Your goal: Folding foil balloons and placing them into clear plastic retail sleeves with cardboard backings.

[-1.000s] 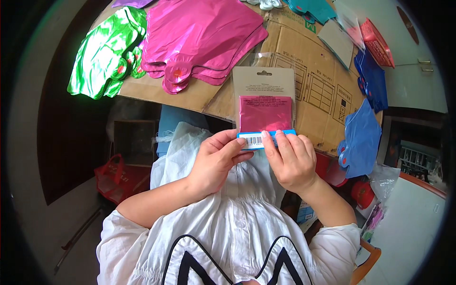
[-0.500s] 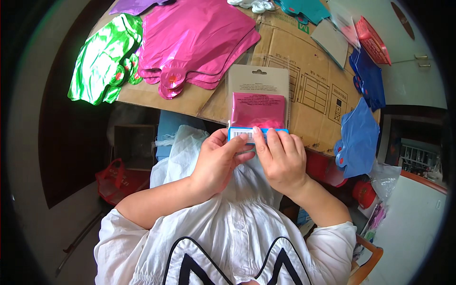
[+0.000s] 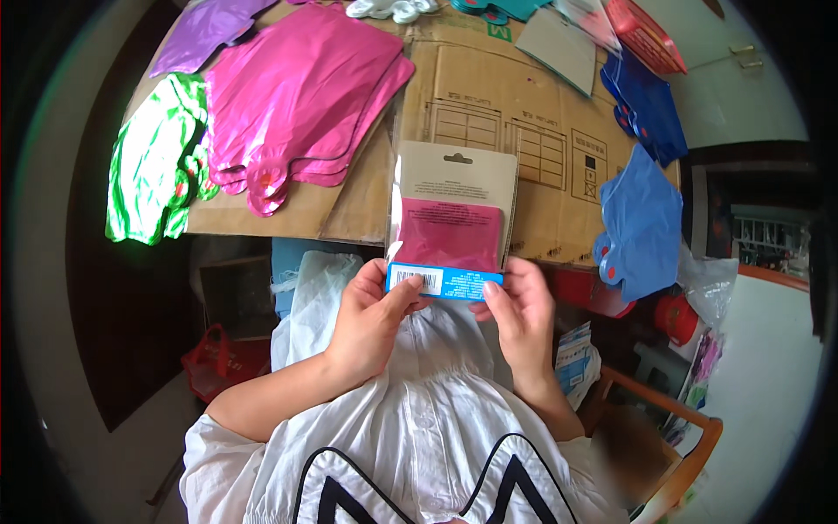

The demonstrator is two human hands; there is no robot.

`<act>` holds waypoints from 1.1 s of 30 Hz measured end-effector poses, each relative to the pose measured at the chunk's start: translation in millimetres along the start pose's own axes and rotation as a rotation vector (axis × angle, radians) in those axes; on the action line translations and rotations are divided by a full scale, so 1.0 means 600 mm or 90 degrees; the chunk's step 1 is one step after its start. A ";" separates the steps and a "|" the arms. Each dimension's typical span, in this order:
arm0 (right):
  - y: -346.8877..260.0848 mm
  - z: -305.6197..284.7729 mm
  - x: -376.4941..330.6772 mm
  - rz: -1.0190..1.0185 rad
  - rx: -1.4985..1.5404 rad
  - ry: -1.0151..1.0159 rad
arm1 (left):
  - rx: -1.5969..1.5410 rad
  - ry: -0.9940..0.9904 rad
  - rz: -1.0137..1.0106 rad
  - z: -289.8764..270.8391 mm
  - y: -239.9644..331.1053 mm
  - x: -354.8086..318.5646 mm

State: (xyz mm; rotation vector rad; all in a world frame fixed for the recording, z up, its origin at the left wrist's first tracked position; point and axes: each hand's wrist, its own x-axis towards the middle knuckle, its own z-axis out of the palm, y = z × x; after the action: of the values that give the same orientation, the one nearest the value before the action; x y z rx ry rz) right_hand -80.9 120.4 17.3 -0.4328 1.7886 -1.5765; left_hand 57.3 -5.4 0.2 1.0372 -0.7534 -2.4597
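Note:
A flat clear packet (image 3: 449, 234) is held upright at the near edge of the cardboard. Inside it are a beige hanging card and a folded pink foil piece, and a blue strip with a barcode runs along its lower end. My left hand (image 3: 371, 314) pinches the lower left corner, thumb over the barcode. At the lower right corner my right hand (image 3: 524, 319) grips the strip, thumb in front and fingers behind. Beyond the packet, to the left, lies a stack of flat pink foil balloons (image 3: 305, 92).
Cardboard (image 3: 546, 210) covers the table. Around its edges lie green (image 3: 150, 162), purple (image 3: 202, 37), light blue (image 3: 644, 231) and dark blue foil balloons (image 3: 650, 109). A red basket (image 3: 644, 37) sits at the far right. A wooden chair (image 3: 668, 403) stands at lower right.
My right hand has shifted from lying over the blue strip to pinching its right corner, uncovering the strip's print. The view has shifted, so the table's things sit further left.

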 end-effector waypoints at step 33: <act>0.024 -0.012 0.012 0.090 0.245 -0.016 | 1.374 -0.392 0.856 0.079 0.109 0.038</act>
State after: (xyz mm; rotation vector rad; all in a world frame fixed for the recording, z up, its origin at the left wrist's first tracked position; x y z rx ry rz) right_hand -88.2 123.9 1.8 -0.1380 1.4173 -1.7521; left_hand 15.2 -53.5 54.6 -0.2606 -2.8758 -0.0177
